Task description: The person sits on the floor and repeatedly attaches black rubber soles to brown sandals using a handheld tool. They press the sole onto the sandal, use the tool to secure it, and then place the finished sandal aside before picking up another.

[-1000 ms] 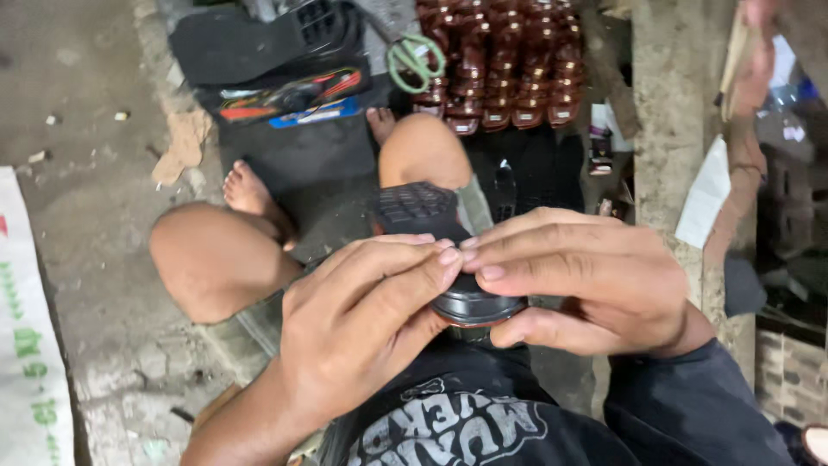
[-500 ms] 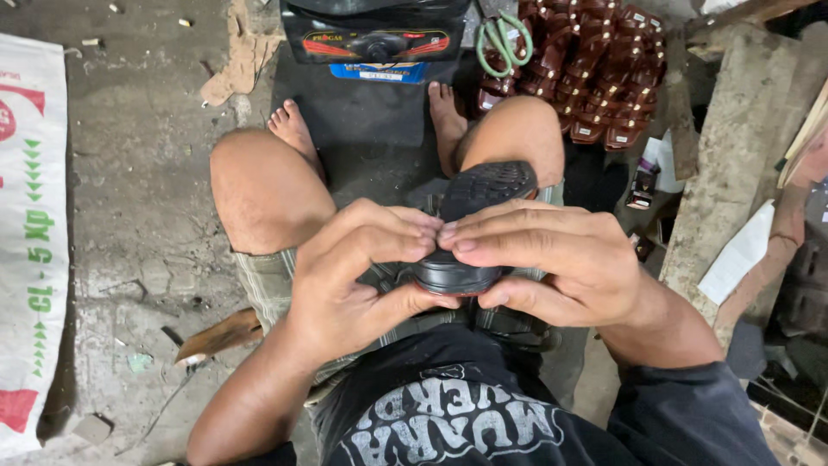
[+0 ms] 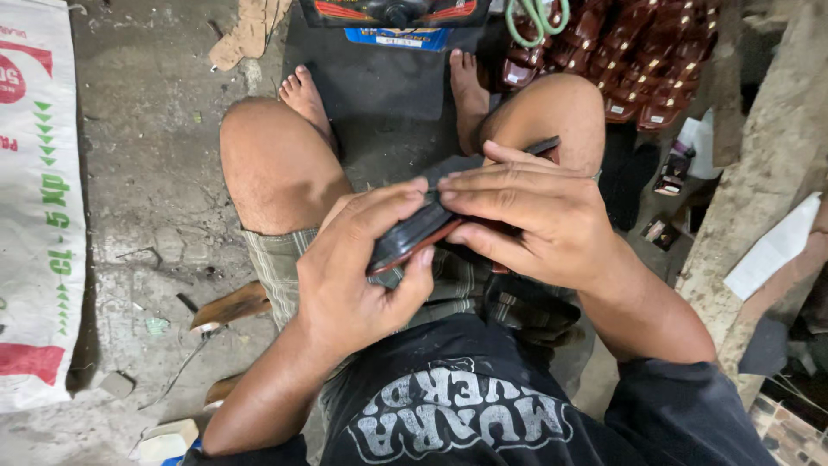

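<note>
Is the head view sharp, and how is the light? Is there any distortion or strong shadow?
Head view: both hands, left hand and right hand, and the black sole are sharp; light is soft and dim, with no glare; the wide lens bends the edges; the red pieces at top right lie in shadow.

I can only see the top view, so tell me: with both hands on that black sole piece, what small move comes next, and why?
Probably press along the edge: the left hand and right hand pinch the black sole where a reddish layer shows at its rim, so squeezing there looks likely to seat the two layers.
</note>
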